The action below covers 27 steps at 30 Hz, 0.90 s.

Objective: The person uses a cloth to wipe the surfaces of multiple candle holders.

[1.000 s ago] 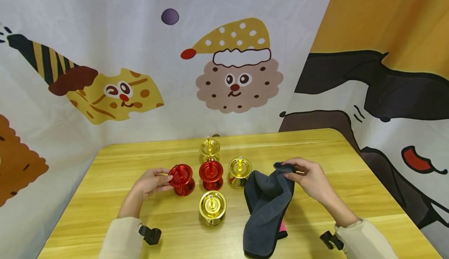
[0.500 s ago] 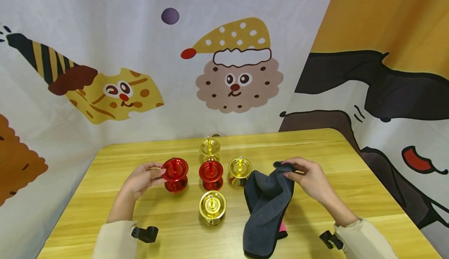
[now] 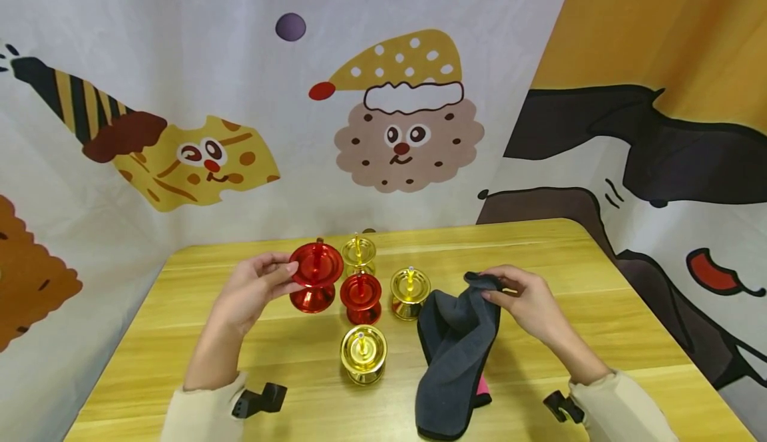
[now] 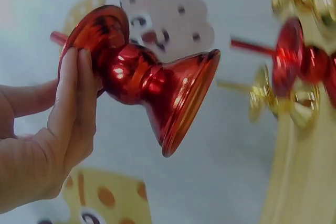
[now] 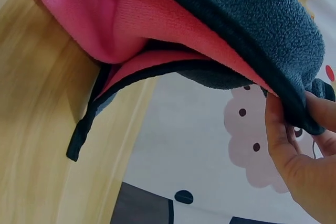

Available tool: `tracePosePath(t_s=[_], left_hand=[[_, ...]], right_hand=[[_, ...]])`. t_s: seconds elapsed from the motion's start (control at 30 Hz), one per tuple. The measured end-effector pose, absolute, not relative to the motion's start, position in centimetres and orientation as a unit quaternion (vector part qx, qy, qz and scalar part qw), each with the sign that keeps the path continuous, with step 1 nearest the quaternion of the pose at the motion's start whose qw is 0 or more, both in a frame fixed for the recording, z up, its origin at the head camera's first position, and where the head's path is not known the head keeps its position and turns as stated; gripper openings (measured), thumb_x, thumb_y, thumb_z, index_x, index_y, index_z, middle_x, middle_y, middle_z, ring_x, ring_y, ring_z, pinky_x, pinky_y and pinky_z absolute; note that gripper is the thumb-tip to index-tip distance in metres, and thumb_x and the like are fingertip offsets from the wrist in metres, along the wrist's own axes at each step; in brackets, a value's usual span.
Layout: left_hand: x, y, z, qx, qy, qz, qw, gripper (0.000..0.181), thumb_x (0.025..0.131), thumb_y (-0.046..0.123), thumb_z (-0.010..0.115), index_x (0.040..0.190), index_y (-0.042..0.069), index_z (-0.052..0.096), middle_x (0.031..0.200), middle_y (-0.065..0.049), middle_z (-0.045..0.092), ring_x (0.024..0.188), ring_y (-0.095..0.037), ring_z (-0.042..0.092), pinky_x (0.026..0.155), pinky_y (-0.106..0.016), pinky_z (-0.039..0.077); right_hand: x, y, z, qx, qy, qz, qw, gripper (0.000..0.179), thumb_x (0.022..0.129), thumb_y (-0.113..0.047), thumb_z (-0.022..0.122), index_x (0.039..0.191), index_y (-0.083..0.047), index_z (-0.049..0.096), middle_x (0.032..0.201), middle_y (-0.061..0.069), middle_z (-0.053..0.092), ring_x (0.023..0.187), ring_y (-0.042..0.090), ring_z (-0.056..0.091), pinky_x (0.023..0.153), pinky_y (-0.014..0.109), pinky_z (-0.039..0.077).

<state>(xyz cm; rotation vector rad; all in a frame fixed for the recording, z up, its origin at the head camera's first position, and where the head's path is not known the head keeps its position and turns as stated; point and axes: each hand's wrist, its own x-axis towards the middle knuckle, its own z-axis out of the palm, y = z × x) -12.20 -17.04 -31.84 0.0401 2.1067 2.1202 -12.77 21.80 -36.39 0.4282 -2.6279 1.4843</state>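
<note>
My left hand (image 3: 252, 289) pinches a shiny red candle holder (image 3: 315, 292) by the rim of its dish, thumb on top. In the left wrist view that red candle holder (image 4: 152, 80) is off the table, its flared foot free. A second red candle holder (image 3: 361, 299) stands just right of it, with gold candle holders behind (image 3: 358, 250), to the right (image 3: 410, 289) and in front (image 3: 363, 355). My right hand (image 3: 527, 295) pinches the top of a dark grey cloth (image 3: 458, 355). The right wrist view shows the cloth's pink underside (image 5: 152, 30) and black border.
The wooden table (image 3: 240, 402) has its back edge against a white curtain (image 3: 240, 62) with cartoon prints. The cloth's lower part drapes on the table at the right of the gold candle holders. Black wrist cameras sit at both cuffs.
My left hand first moves the red candle holder slightly left, then raises it and carries it right and toward the back. The right hand and cloth barely shift.
</note>
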Motion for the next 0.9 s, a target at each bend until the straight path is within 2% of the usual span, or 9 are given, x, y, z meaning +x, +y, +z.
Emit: tracePosePath(t_s=[0.23, 0.4, 0.5, 0.73, 0.9], left_hand=[[-12.4, -12.2, -30.9, 0.025, 0.688, 0.72, 0.089, 0.027, 0.092, -0.007, 0.043, 0.115, -0.021, 0.041, 0.095, -0.018, 0.051, 0.076, -0.014, 0.061, 0.074, -0.025, 0.052], [-12.7, -8.3, -31.3, 0.014, 0.684, 0.722, 0.104, 0.023, 0.09, -0.007, 0.048, 0.112, -0.016, 0.047, 0.095, -0.019, 0.05, 0.076, -0.019, 0.06, 0.073, -0.03, 0.053], [-12.6, -6.3, -32.1, 0.023, 0.688, 0.717, 0.108, 0.022, 0.089, -0.006, 0.051, 0.109, -0.014, 0.05, 0.093, -0.019, 0.052, 0.073, -0.019, 0.061, 0.072, -0.034, 0.054], [-11.8, -3.1, -34.2, 0.042, 0.695, 0.708, 0.117, 0.022, 0.089, -0.007, 0.051, 0.109, -0.015, 0.049, 0.09, -0.017, 0.05, 0.068, -0.018, 0.062, 0.069, -0.035, 0.054], [-11.4, -2.2, -34.9, 0.031, 0.696, 0.706, 0.124, 0.02, 0.089, -0.006, 0.051, 0.108, -0.013, 0.049, 0.093, -0.015, 0.048, 0.063, -0.015, 0.057, 0.069, -0.036, 0.054]], right_hand=[[-12.7, 21.3, -35.8, 0.136, -0.86, 0.49, 0.045, 0.029, 0.08, 0.001, 0.067, 0.109, 0.001, 0.062, 0.103, 0.018, 0.062, 0.094, 0.033, 0.061, 0.067, 0.025, 0.053], [-12.7, 20.7, -35.0, 0.143, -0.861, 0.485, 0.051, 0.029, 0.081, 0.0, 0.067, 0.109, 0.002, 0.062, 0.104, 0.016, 0.062, 0.094, 0.029, 0.06, 0.074, 0.031, 0.053], [-12.7, 20.4, -34.4, 0.145, -0.859, 0.488, 0.05, 0.029, 0.081, -0.001, 0.066, 0.109, 0.002, 0.061, 0.103, 0.015, 0.061, 0.094, 0.025, 0.06, 0.076, 0.031, 0.052], [-13.0, 19.8, -33.1, 0.169, -0.857, 0.484, 0.05, 0.025, 0.081, -0.001, 0.067, 0.105, -0.001, 0.064, 0.101, 0.01, 0.06, 0.09, 0.021, 0.061, 0.076, 0.027, 0.051], [-13.1, 19.0, -33.3, 0.183, -0.847, 0.495, 0.057, 0.032, 0.079, 0.0, 0.069, 0.11, -0.002, 0.061, 0.1, 0.012, 0.056, 0.083, 0.022, 0.061, 0.068, 0.027, 0.052]])
